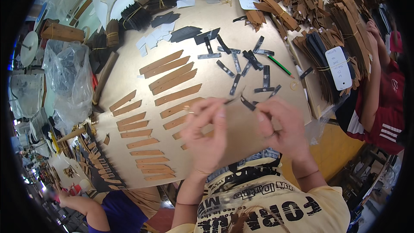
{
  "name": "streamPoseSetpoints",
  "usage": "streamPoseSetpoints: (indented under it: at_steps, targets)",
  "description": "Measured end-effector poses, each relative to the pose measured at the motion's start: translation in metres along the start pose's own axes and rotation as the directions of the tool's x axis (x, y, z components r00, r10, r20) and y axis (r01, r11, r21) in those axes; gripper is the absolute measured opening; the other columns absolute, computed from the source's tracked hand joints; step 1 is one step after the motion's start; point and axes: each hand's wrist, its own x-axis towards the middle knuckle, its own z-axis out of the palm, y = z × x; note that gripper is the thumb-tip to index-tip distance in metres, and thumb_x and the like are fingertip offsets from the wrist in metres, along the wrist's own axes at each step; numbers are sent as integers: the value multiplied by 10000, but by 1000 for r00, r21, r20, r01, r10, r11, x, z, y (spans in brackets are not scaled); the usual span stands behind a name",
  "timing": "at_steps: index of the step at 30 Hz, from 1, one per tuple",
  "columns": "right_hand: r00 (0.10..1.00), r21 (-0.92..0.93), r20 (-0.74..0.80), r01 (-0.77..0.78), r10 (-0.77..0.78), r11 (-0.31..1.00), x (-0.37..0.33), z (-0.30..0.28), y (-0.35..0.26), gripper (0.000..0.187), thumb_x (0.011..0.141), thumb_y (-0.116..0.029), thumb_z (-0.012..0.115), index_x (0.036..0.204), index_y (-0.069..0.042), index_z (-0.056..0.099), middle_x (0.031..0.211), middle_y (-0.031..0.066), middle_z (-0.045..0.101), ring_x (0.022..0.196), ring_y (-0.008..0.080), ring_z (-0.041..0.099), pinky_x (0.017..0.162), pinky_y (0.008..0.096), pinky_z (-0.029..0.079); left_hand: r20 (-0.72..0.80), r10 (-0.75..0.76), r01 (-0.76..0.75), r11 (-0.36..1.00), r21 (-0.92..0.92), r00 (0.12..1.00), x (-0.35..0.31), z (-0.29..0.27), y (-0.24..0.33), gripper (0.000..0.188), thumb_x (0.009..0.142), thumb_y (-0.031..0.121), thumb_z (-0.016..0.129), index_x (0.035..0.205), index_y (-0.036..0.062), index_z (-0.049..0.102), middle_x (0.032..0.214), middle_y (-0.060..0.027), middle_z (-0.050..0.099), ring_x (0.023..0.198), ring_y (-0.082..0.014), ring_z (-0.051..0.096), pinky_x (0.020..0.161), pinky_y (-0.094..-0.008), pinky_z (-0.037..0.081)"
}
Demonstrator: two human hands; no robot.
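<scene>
I observe the right hand (282, 126), fingers pinched closed on a thin, curved, black leather-like strip (247, 104) at its ten o'clock. The left hand (206, 130) curls its fingers; blur hides any hold. I judge the strip light, flexible; grip its end.

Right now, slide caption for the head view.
Right hand holding a curved black strip, left hand alongside; brown leather strips and green pencil on the table.
</scene>
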Motion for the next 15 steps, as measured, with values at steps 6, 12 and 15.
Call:
streamPoseSetpoints:
  at_steps: [6, 12, 15]
  targets:
    - [979, -100, -84, -193, 185, 976, 2, -10, 13, 46, 863, -31, 686, 898, -16, 661, 765, 62, 617, 644, 152, 591, 597, 268, 461, -292, 38, -10, 995, 97, 956, 17, -26, -12, 159, 947, 14, 614, 1064, -12, 719, 1042, -94, 667, 903, -135, 609, 809, -260, 503]
    - [995, -14, 18, -98, 98, 995, 0, 1, 2, 133, 885, -85, 706, 999, -29, 666, 836, 95, 630, 660, 218, 632, 576, 316, 504, -55, 120, -111, 982, 152, 991, -2, 7, -3, 201, 901, -4, 655, 1090, -11, 726, 1059, -113, 667, 823, -164, 657, 726, -267, 537]
    - [999, 30, 35, -13, 12, 999, 0, 4, -2, 139, 900, -66, 678, 1033, -30, 657, 853, 102, 625, 680, 254, 629, 591, 344, 508, 13, 202, -203, 973, 109, 979, -8, 22, 0, 254, 860, -59, 672, 1103, -11, 728, 1064, -127, 664, 809, -184, 659, 709, -264, 533]
